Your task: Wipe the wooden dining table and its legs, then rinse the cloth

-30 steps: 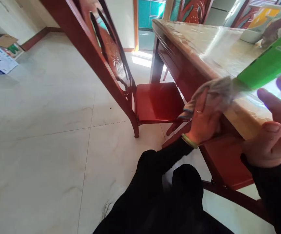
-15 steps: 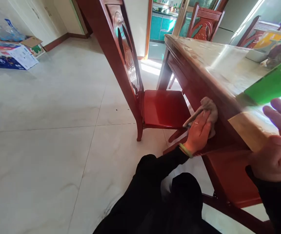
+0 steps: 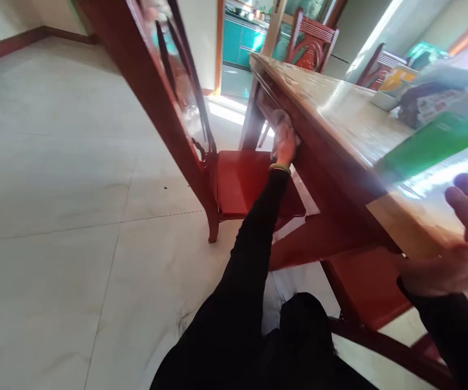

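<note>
My left hand (image 3: 285, 146) is stretched far out along the red wooden side of the table (image 3: 323, 179), pressing a grey-brown cloth (image 3: 279, 122) against it. The arm wears a black sleeve and a bracelet at the wrist. My right hand (image 3: 459, 244) rests on the near corner of the glossy tabletop, fingers spread flat and holding nothing. A green flat box (image 3: 424, 146) lies on the tabletop just beyond that hand.
A red wooden chair (image 3: 254, 181) stands pushed toward the table at the left, its tall back leaning across the view. Another red seat (image 3: 364, 281) is under the near corner. Bowls and packages (image 3: 416, 97) sit at the table's far right. Pale tiled floor (image 3: 63, 179) stretches left.
My left hand has slid the cloth far along the table's side, away from me toward the far end. The right hand stays on the corner. The view has swung a little.
</note>
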Demonstrator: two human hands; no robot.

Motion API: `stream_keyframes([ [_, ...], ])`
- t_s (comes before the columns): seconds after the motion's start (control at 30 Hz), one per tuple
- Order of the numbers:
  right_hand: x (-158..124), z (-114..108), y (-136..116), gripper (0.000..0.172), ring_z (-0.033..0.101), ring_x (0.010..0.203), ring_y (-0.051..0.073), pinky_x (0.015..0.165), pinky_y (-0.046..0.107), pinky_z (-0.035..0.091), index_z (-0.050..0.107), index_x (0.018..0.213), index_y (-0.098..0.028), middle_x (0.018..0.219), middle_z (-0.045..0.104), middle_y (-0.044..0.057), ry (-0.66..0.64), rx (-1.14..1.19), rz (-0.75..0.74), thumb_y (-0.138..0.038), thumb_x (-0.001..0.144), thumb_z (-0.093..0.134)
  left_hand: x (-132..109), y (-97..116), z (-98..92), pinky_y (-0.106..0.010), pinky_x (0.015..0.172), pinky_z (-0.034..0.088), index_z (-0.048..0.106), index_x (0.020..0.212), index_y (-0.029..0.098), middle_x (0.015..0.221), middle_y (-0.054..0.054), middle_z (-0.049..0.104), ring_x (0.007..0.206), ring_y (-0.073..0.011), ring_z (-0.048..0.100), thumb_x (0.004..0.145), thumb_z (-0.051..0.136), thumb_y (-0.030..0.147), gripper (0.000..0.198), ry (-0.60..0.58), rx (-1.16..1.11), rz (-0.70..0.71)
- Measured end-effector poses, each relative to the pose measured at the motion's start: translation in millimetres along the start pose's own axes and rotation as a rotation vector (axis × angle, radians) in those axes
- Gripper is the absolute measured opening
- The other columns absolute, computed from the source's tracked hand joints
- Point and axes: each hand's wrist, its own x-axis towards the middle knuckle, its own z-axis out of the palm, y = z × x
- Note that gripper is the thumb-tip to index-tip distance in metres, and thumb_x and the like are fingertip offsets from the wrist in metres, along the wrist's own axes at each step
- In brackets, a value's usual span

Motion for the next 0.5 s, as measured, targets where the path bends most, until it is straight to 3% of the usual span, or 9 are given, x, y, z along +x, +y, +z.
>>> stream_keyframes([
  [0.07,5,1,-9,0.066,0.082,0.146,0.047,0.120,0.088,0.056,0.087,0.154,-0.047,0.150,0.089,0.000,-0.034,-0.007,-0.183,-0.071,0.120,0.036,-28,-4,5.5,-0.047,0.162,0.018,0.040,0.184,0.007,0.201,-0.010,0.042,0.190,-0.0262,0.031,0.135,0.037,0.053,0.068,0.016,-0.018,0.006],
  [0.17,7,3,-16,0.064,0.080,0.151,0.046,0.121,0.081,0.058,0.083,0.162,-0.041,0.155,0.087,0.001,-0.043,-0.012,-0.276,-0.052,0.123,0.033,-106,-12,12.1,-0.047,0.161,0.026,0.042,0.190,0.015,0.201,-0.008,0.042,0.191,-0.0285,0.030,0.130,0.057,0.039,0.066,-0.028,-0.031,0.101],
  [0.23,7,3,-18,0.064,0.080,0.151,0.045,0.124,0.077,0.058,0.083,0.162,-0.036,0.154,0.087,0.003,-0.049,-0.003,-0.269,-0.050,0.123,0.035,-166,-14,13.1,-0.050,0.161,0.026,0.047,0.186,0.014,0.199,-0.012,0.045,0.191,-0.0312,0.033,0.123,0.063,0.029,0.067,-0.082,-0.044,0.197],
  [0.33,7,4,-20,0.064,0.080,0.152,0.043,0.128,0.072,0.057,0.083,0.162,-0.032,0.154,0.087,0.007,-0.072,0.022,-0.228,-0.050,0.123,0.036,-243,-13,10.1,-0.056,0.158,0.034,0.060,0.178,0.019,0.186,-0.013,0.063,0.183,-0.0343,0.049,0.114,0.067,0.027,0.065,-0.158,-0.057,0.310],
  [0.5,9,7,-24,0.063,0.079,0.155,0.041,0.131,0.068,0.059,0.081,0.163,-0.028,0.155,0.087,0.010,-0.087,0.057,-0.211,-0.050,0.123,0.037,-324,-9,-4.8,-0.059,0.147,0.052,0.081,0.151,0.024,0.160,-0.013,0.082,0.160,-0.0369,0.072,0.103,0.071,0.032,0.049,-0.277,-0.147,0.394],
])
